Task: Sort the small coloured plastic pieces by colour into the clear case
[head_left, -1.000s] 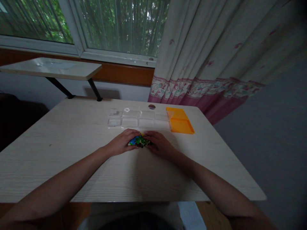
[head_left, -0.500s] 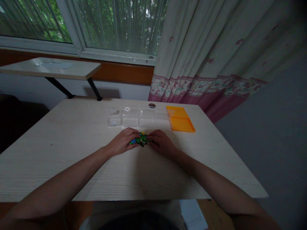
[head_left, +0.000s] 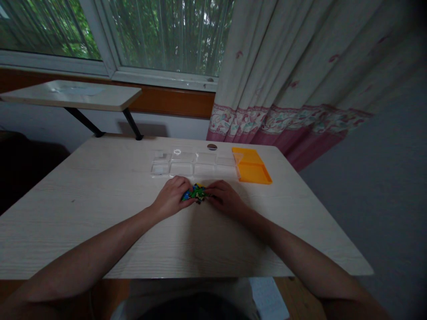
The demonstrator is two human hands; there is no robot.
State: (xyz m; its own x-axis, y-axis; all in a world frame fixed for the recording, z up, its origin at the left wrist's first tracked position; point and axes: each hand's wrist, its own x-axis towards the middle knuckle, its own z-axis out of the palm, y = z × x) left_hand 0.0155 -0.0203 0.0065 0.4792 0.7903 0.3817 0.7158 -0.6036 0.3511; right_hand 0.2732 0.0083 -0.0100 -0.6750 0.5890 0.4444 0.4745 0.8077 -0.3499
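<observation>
A small heap of colourful pieces (head_left: 198, 193), mostly green with blue, yellow and black, lies on the pale wooden table (head_left: 110, 195) between my hands. Each piece is too small to tell its exact kind. My left hand (head_left: 174, 194) curls round the heap's left side, thumb low and fingers bent, touching blue and green pieces. From the right, my right hand (head_left: 224, 195) presses its closed fingertips against the heap. Whatever lies under those fingertips is hidden.
Behind my hands lies a clear plastic compartment box (head_left: 182, 169). An orange tray (head_left: 253, 172) adjoins its right end. Further back are a round cable hole (head_left: 212, 147) and a raised shelf (head_left: 100, 100) on black legs. A curtain (head_left: 267, 89) hangs behind the table.
My left hand's fingers have drawn back and bent a little more, baring more blue pieces. The right hand stays nearly still at the heap.
</observation>
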